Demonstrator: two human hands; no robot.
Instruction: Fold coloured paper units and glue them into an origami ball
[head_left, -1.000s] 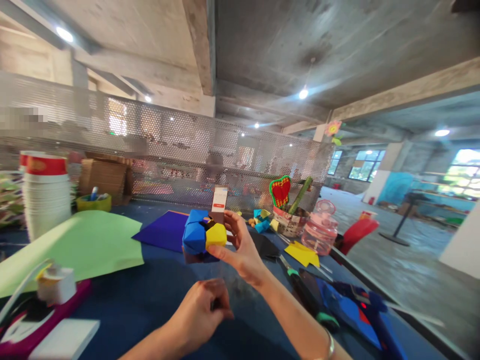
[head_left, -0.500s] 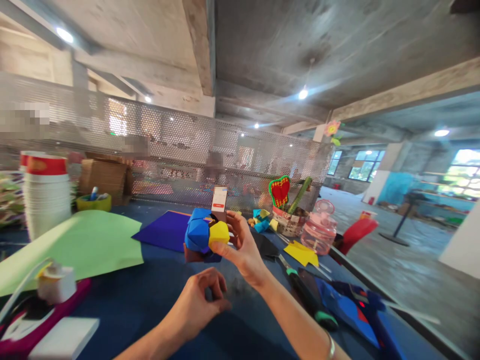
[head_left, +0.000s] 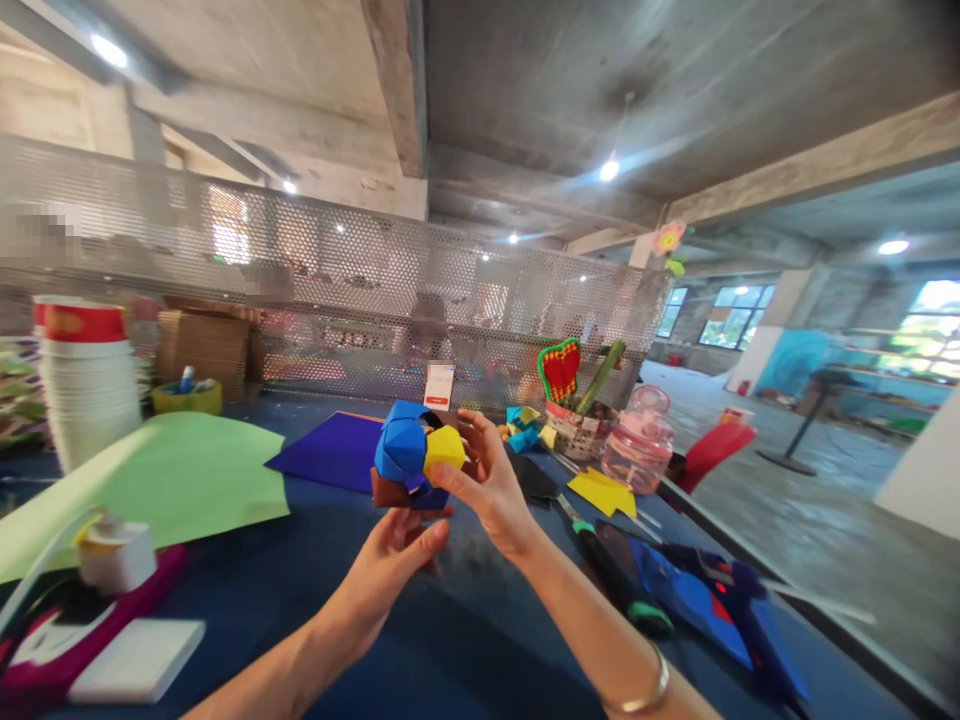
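Your right hand [head_left: 491,490] holds the blue-and-yellow folded-paper model [head_left: 403,447] above the desk [head_left: 495,640], just right of the purple paper sheet [head_left: 330,450]. Your left hand [head_left: 386,555], thumb and fingers parted, is nearer you than that sheet, just below the model; whether they touch, you can't tell. Beyond the sheet stands a perforated screen [head_left: 337,290]; well right of it, a hot-glue gun [head_left: 739,600] lies near the desk's edge.

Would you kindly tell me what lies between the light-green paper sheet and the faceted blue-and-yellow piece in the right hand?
In the head view, a violet-blue paper sheet lies between the green sheet and the faceted piece.
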